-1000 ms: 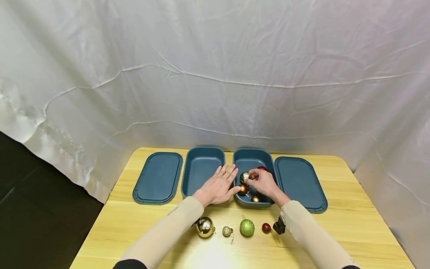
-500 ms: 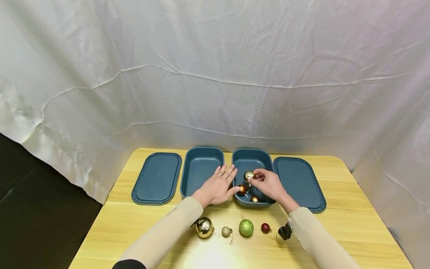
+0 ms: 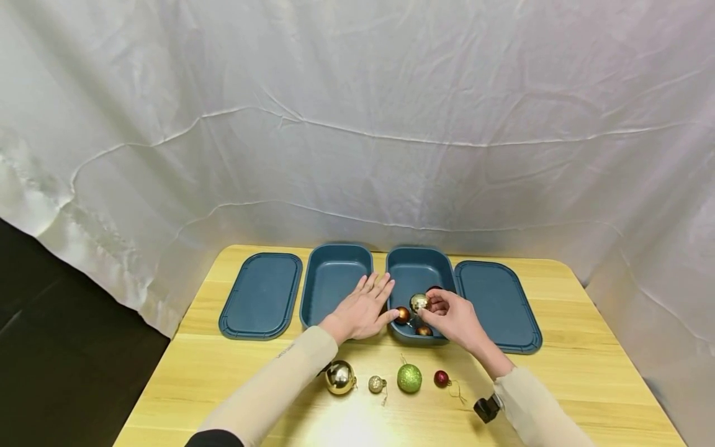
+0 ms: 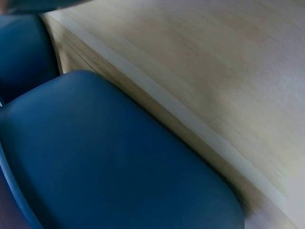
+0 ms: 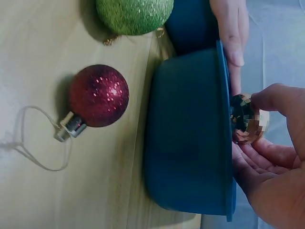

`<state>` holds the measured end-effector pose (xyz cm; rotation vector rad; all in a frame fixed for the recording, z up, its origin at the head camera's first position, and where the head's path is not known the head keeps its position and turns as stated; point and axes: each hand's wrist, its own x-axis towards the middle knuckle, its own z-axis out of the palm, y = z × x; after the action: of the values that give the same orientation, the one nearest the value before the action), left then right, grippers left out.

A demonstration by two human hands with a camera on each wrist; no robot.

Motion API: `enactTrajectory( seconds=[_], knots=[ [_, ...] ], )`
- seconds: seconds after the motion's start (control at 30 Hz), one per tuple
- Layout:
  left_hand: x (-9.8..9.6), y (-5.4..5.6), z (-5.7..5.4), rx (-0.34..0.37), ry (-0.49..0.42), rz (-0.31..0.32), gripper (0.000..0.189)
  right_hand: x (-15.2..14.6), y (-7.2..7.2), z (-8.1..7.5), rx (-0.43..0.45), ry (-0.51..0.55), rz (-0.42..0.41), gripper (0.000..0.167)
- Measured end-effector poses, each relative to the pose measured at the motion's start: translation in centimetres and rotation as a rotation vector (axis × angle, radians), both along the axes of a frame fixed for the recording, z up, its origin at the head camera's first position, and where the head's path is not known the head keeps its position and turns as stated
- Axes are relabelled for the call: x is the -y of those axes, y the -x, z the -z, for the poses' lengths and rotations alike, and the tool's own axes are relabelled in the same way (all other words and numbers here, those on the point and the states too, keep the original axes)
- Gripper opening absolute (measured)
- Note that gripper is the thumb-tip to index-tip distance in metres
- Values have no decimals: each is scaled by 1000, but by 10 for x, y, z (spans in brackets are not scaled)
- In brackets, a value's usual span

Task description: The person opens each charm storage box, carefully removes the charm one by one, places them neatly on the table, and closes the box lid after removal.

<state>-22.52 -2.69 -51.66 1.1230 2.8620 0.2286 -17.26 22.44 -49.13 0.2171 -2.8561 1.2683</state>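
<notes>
My right hand (image 3: 457,318) pinches a gold mirrored ball ornament (image 3: 418,302) between thumb and fingers, over the right blue box (image 3: 414,250). In the right wrist view this faceted ornament (image 5: 249,119) shows just past the box's rim. Inside the same box lie a copper ornament (image 3: 402,315), a brownish one (image 3: 424,331) and a dark red one (image 3: 433,288) partly hidden by the right hand. My left hand (image 3: 362,311) lies with fingers straight across the neighbouring rims of the right box and the left blue box (image 3: 335,273). Its thumb reaches close to the copper ornament.
Flat blue lids lie outside the boxes, one at left (image 3: 262,295), another at right (image 3: 497,304). Along the front sit a shiny gold ball (image 3: 339,377), a small glittery gold one (image 3: 377,385), a green ball (image 3: 409,378) and a small red ornament (image 3: 442,379).
My right hand, holding the mirrored ornament, has shifted right and toward me, and the ornament's faceted side shows now. The left hand has stayed where it was.
</notes>
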Motion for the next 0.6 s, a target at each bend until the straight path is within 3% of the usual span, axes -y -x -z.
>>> enactTrajectory(
  seconds=[0.37,0.6],
  knots=[
    [8,-3,-5,43,-38,-52,81,4,-20,-1,-21,64,-10,41],
    [40,2,-14,21,-92,-134,82,13,-33,-7,-28,140,-46,39]
  ],
)
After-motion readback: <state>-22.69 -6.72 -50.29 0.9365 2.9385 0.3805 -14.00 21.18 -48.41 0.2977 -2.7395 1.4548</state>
